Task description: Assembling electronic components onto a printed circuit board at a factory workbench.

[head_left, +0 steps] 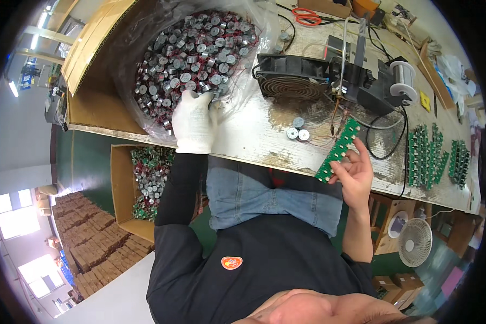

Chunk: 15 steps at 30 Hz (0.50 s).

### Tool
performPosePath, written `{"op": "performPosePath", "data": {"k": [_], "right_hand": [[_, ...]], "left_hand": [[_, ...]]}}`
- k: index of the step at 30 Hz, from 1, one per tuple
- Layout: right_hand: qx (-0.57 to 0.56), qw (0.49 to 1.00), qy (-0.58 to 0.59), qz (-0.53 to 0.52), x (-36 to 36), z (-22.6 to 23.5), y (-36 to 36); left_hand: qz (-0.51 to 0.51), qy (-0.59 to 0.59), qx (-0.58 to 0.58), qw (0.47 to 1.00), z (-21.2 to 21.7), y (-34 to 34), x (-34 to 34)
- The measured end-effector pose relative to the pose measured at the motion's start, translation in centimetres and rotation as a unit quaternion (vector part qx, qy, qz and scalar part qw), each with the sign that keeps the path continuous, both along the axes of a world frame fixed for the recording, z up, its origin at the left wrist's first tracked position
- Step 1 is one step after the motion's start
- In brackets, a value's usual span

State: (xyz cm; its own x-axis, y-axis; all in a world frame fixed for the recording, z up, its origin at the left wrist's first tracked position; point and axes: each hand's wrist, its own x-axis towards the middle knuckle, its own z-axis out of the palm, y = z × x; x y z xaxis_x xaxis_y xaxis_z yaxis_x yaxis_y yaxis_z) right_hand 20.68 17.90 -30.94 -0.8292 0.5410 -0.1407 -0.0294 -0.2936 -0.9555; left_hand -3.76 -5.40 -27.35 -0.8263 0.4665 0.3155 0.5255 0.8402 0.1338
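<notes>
My left hand (193, 121), in a white glove, reaches into a heap of small round metal motors (200, 51) with thin red wires. Its fingers are curled down among the motors, and their tips are hidden, so what they grip does not show. In my bare right hand (355, 170) a green circuit board strip (338, 152) is pinched between thumb and fingers, tilted over the table's front edge. Small pale parts sit along the strip. Just left of it, three loose motors (298, 129) with wires lie on the worn white table (248, 137).
A clear plastic bag in a cardboard box (94, 108) holds the heap. Beyond the strip stand a black fan (294, 75) and a soldering rig with a wire spool (403, 78). More green strips (426, 154) lie at the right. A lower box (122, 186) holds finished-looking boards with motors.
</notes>
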Motion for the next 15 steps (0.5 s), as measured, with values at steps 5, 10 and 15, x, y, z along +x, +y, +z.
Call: {"op": "performPosePath", "data": {"k": [5, 10, 15], "right_hand": [[-0.002, 1.0, 0.004, -0.006, 0.2, -0.2, 0.0], [-0.002, 1.0, -0.001, 0.0, 0.3, -0.3, 0.2], [-0.007, 1.0, -0.007, -0.002, 0.2, -0.2, 0.2]], "left_hand": [[-0.071, -0.006, 0.057, 0.996, 0.2, -0.2, 0.3], [-0.137, -0.138, 0.235, 0.952, -0.2, 0.2, 3.4], [-0.077, -0.348, 0.361, 0.862, -2.7, 2.1, 6.7]]}}
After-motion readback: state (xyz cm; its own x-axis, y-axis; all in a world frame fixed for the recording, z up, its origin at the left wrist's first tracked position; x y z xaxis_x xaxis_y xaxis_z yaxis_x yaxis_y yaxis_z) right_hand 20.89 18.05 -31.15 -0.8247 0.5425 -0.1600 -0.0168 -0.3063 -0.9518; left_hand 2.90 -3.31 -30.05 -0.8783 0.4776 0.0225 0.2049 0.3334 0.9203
